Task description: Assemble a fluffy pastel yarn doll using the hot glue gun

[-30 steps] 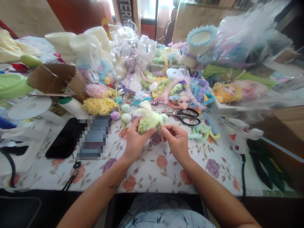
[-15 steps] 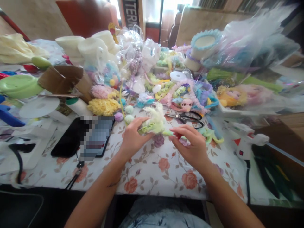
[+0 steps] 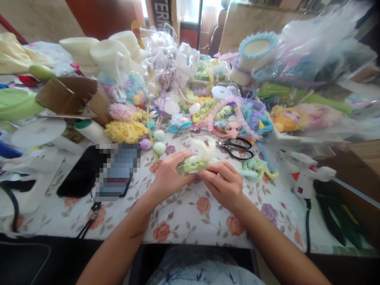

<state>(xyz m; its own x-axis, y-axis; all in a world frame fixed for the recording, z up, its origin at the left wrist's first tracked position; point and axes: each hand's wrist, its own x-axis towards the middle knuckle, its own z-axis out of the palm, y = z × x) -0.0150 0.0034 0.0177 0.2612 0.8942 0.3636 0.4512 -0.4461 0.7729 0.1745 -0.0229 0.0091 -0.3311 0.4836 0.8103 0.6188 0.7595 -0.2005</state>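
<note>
My left hand (image 3: 168,176) grips a small fluffy piece of pale green and cream chenille (image 3: 199,156) from its left side, just above the flowered tablecloth (image 3: 190,215). My right hand (image 3: 225,183) closes on the same piece from below and to the right, fingers curled against its underside. Both hands meet at the middle of the table. Black scissors (image 3: 236,147) lie just behind my right hand, and a mint chenille loop (image 3: 257,168) lies to its right.
A black phone (image 3: 97,170) lies left of my hands, with a cardboard box (image 3: 74,99) behind it. A white glue gun (image 3: 305,176) sits at the right. Heaps of pastel chenille, pompoms, doll heads (image 3: 231,127) and plastic bags fill the back of the table.
My right hand came back left from beside the piece and closed under it. The piece turned and now lies lower between both hands.
</note>
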